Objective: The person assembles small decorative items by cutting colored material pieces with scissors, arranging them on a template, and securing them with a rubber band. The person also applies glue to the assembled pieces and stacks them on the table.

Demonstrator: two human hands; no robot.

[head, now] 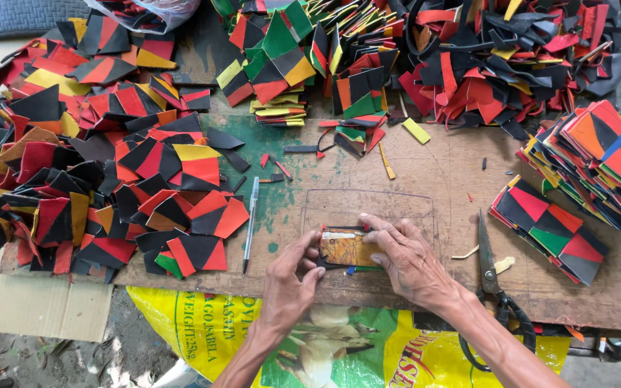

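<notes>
right hand [410, 260]: flat, palm down, fingers spread and pressing on the right end of the small orange-brown rectangular card piece [346, 248]; presses, doesn't grasp.
left hand [290, 280]: fingers curled, thumb and fingertips pinching the card piece's left edge.
card piece: lies flat between the two hands, near the front edge of the worn brown wooden work board [425, 172], about mid-width; dark scrap under it, inside a rectangular outline drawn on the board.
scissors: black-handled metal scissors [491, 276] just right of the right hand, handles hanging past the front edge.
pen: slim white pen [250, 221] left of the left hand, lying front to back.
left side: heap of red, black, orange and yellow patchwork pieces [102, 172].
back edge: loose pile of red and black offcuts [497, 57].
right edge: stacked multicolour patchwork squares [583, 179].
below board: yellow printed woven sack [203, 323].
</notes>
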